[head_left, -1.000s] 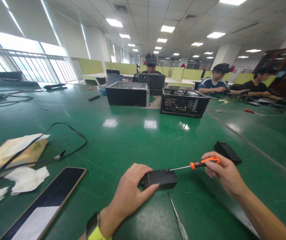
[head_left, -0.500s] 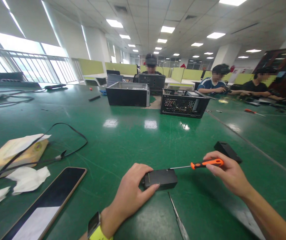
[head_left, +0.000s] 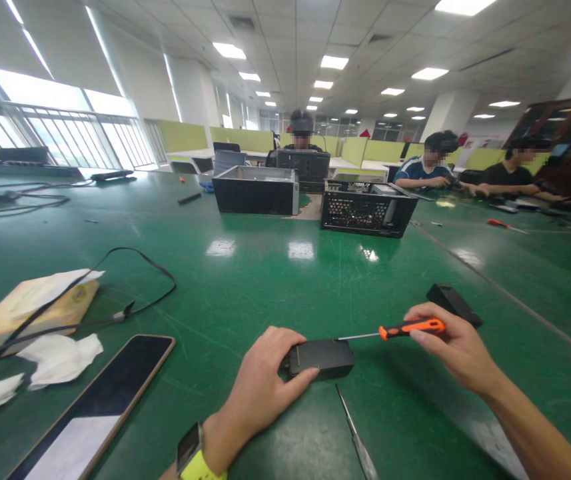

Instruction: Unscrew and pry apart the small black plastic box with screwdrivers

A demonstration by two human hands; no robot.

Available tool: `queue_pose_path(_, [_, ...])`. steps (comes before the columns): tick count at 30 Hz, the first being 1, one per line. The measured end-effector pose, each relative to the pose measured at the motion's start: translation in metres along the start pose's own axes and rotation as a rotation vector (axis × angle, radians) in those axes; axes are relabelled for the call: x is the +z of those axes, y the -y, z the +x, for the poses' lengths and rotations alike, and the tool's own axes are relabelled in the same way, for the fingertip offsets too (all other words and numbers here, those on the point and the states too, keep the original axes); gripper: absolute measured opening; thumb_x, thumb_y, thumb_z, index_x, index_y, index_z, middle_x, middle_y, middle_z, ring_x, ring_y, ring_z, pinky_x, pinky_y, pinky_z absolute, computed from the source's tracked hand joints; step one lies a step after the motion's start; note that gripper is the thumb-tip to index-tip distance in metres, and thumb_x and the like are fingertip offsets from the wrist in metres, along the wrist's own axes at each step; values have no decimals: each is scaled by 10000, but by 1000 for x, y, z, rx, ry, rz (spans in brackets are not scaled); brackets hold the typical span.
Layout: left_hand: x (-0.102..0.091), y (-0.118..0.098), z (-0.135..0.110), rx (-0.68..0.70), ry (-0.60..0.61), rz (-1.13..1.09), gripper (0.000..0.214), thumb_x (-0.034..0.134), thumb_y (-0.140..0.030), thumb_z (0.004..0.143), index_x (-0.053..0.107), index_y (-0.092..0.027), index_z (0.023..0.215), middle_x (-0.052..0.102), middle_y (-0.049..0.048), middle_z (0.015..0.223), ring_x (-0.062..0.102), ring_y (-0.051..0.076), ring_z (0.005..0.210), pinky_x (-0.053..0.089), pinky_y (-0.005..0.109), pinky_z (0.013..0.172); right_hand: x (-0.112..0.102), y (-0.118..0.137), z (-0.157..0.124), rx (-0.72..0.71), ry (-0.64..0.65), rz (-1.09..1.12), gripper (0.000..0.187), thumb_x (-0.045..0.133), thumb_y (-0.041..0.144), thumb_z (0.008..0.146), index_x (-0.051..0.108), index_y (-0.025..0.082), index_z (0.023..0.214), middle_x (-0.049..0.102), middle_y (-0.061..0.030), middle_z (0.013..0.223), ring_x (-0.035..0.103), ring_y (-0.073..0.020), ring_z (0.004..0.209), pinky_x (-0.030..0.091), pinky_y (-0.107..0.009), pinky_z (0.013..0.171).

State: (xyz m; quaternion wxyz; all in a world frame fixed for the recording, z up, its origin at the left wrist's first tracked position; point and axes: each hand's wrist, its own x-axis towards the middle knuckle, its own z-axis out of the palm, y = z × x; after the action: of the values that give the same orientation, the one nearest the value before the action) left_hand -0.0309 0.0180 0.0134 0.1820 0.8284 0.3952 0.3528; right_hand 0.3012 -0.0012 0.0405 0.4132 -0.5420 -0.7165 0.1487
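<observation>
A small black box point(head_left: 321, 357) lies flat on the green table point(head_left: 275, 280). My left hand point(head_left: 260, 383) is closed round its left end and pins it down. My right hand point(head_left: 452, 347) pinches the orange-and-black handle of a thin screwdriver point(head_left: 405, 327). The shaft runs left and its tip rests on the top right edge of the box. A second black piece point(head_left: 454, 304) lies just behind my right hand. A metal blade or tweezers point(head_left: 356, 437) lies on the table in front of the box.
A phone point(head_left: 92, 407) lies at the lower left, beside crumpled tissues point(head_left: 58, 351), a tan tissue box point(head_left: 28, 307) and a black cable point(head_left: 130, 293). Two open computer cases point(head_left: 255, 189) point(head_left: 368, 207) stand further back. Three other people sit at the far side.
Almost nothing: my right hand with the screwdriver has shifted very slightly, and the view has drifted a little. The left hand stays on the box.
</observation>
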Motion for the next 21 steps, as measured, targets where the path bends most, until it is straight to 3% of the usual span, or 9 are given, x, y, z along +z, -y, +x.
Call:
queue_pose_path(12, [1, 1, 0, -16, 13, 5, 250, 700, -296, 820, 605, -200, 1030, 654, 68, 985, 603, 254, 903, 509, 404, 801, -8, 19, 2, -147, 55, -108, 134, 563, 341, 877, 630, 240, 935, 640, 1, 791, 597, -164, 663, 459, -265, 620])
queue_pose_path(17, [0, 0, -1, -28, 23, -2, 257, 709, -299, 815, 602, -201, 1027, 650, 68, 984, 600, 252, 897, 507, 399, 796, -14, 53, 32, -213, 143, -173, 206, 466, 327, 947, 640, 229, 898, 662, -17, 803, 617, -169, 707, 472, -277, 652])
queue_pose_path(21, [1, 0, -1, -35, 31, 1, 252, 708, -300, 817, 601, -199, 1023, 650, 69, 981, 598, 258, 902, 503, 405, 798, -12, 88, 56, -259, 181, -230, 245, 525, 325, 928, 617, 239, 1139, 694, -36, 962, 637, -163, 740, 493, -269, 642])
